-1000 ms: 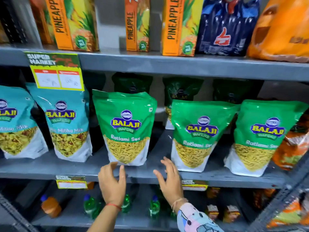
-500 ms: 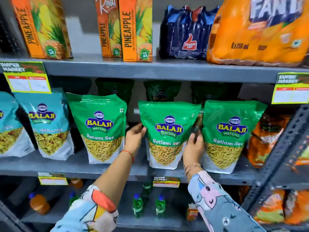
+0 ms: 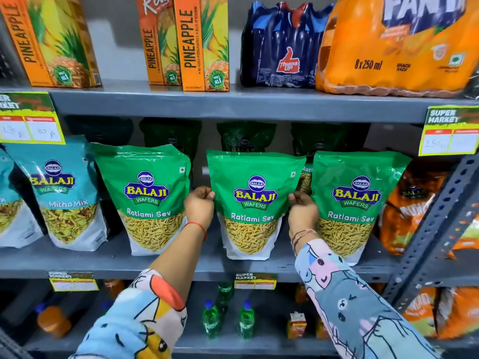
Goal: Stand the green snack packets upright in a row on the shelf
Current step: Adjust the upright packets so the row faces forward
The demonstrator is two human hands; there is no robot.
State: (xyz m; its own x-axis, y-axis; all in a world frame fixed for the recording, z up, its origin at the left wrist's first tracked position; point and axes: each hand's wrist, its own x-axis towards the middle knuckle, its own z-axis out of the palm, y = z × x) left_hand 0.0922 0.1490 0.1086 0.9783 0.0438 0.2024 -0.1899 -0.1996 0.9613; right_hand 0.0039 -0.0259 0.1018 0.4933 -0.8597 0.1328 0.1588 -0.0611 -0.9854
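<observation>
On the shelf [image 3: 181, 265], left to right: a teal Mitha Mix packet [image 3: 64, 195] stands at the left, then the first green packet [image 3: 147, 198] stands upright on its base, with a gap to its right. My left hand [image 3: 199, 207] pinches the left edge of the middle green packet [image 3: 255, 203], thumb on the front face, grip closed on the film. My right hand [image 3: 302, 212] pinches the opposite edge the same way. I hold both edges at mid-height so the packet stays square and vertical while its base rests near the shelf front. The third green packet [image 3: 355, 200] stands just beside it at the right, leaning slightly outward. More green packets stand in shadow behind the front row.
</observation>
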